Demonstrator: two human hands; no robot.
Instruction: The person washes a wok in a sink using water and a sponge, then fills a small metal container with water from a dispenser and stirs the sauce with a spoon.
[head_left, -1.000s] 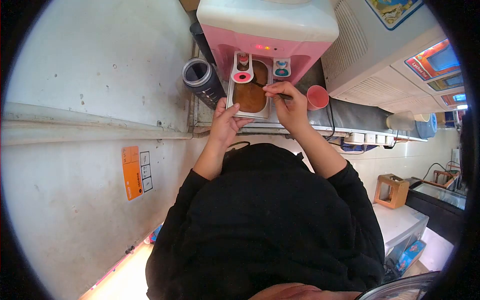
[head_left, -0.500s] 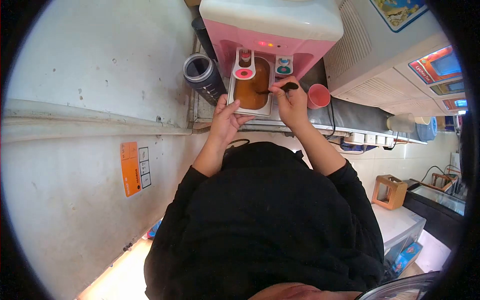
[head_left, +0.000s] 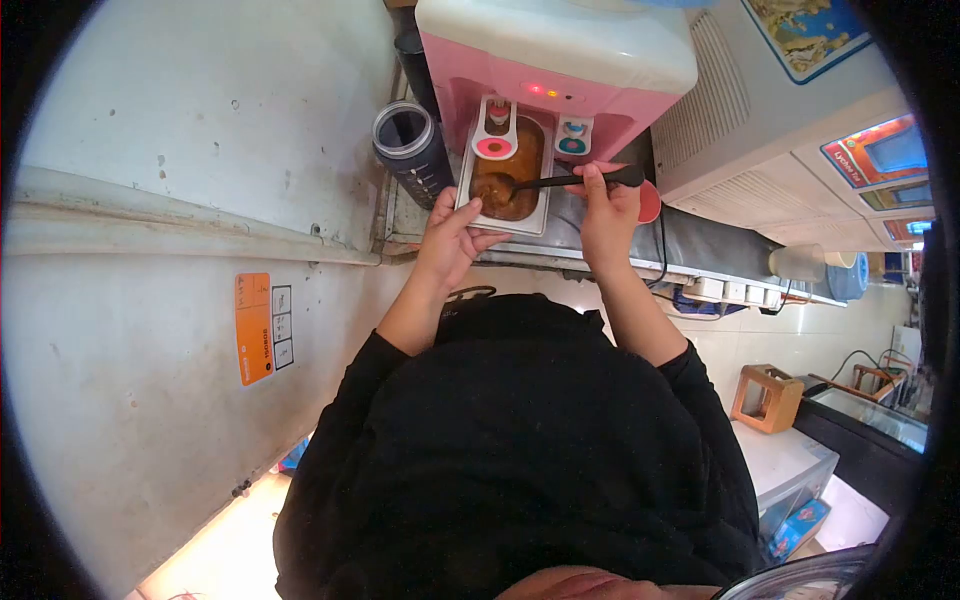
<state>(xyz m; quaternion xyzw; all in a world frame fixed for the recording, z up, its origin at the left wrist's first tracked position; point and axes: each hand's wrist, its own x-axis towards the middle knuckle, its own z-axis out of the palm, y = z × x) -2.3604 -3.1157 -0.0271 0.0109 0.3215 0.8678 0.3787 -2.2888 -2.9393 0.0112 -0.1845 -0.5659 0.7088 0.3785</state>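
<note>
A rectangular metal container (head_left: 541, 212) with brown liquid (head_left: 525, 165) in it stands under the taps of a pink and white water dispenser (head_left: 560, 50). My left hand (head_left: 452, 238) grips its near left corner, thumb on the rim. A black spoon (head_left: 560, 182) is held by its handle in my right hand (head_left: 608, 212); its bowl dips into the liquid at the left side. Partly behind my right hand is a pink cup (head_left: 650, 203).
A dark bottle without a lid (head_left: 412, 150) stands left of the container. White machines with picture labels (head_left: 775, 150) are on the right. Power sockets (head_left: 735, 291) line the counter edge. A pale wall panel (head_left: 180, 160) fills the left side.
My right hand has moved right, and more of the spoon handle shows. The spoon's bowl has shifted left in the liquid, whose surface looks stirred. My left hand keeps its grip.
</note>
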